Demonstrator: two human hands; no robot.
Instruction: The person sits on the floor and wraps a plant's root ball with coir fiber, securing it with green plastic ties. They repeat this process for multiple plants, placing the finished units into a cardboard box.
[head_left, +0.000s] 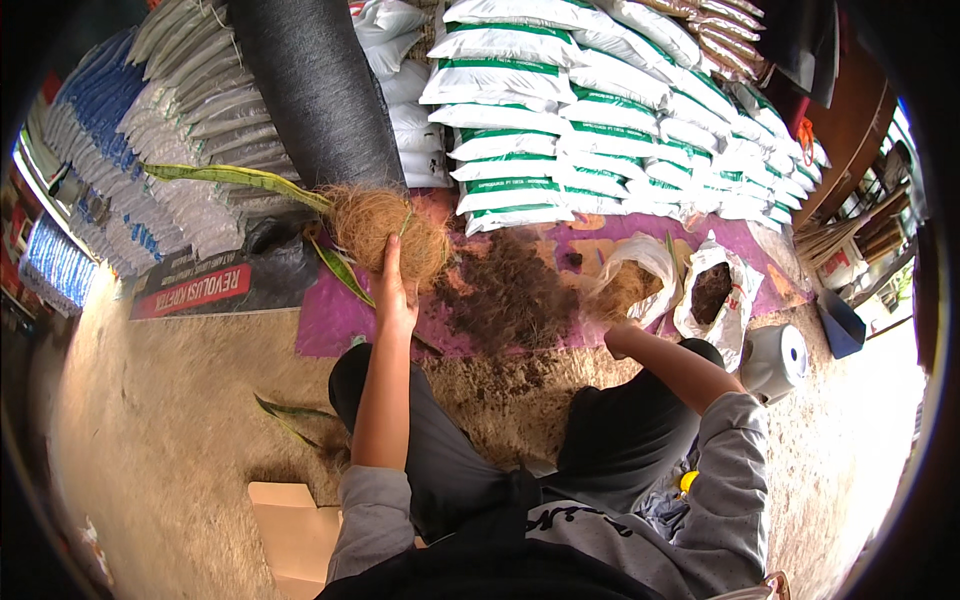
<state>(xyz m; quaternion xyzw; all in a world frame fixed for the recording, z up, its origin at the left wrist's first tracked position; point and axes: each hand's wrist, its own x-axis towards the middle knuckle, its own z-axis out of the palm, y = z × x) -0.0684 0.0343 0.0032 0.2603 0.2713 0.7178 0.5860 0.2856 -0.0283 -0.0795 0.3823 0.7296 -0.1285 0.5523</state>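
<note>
Raised in my left hand (396, 295) is a round ball of brown coconut fibre (385, 235), with my fingers pressed along its near right side. Long green leaves with yellow edges, like those of a snake plant (235, 177), stick out to the left of the ball and below it. My right hand (622, 339) is at the mouth of a white plastic sack (655, 268) with loose coconut fibre (622, 292) in it. Its fingers are hidden from view. Between my hands, a heap of dark soil (510, 290) lies spread on a purple sheet (325, 325).
A second white sack (740, 285) with dark soil stands right of the fibre sack, near an upturned grey pot (778, 362). Stacked white-and-green bags (510, 120) and a black roll (315, 95) rise behind. Loose leaves (295, 410) and cardboard (290, 530) lie at my left.
</note>
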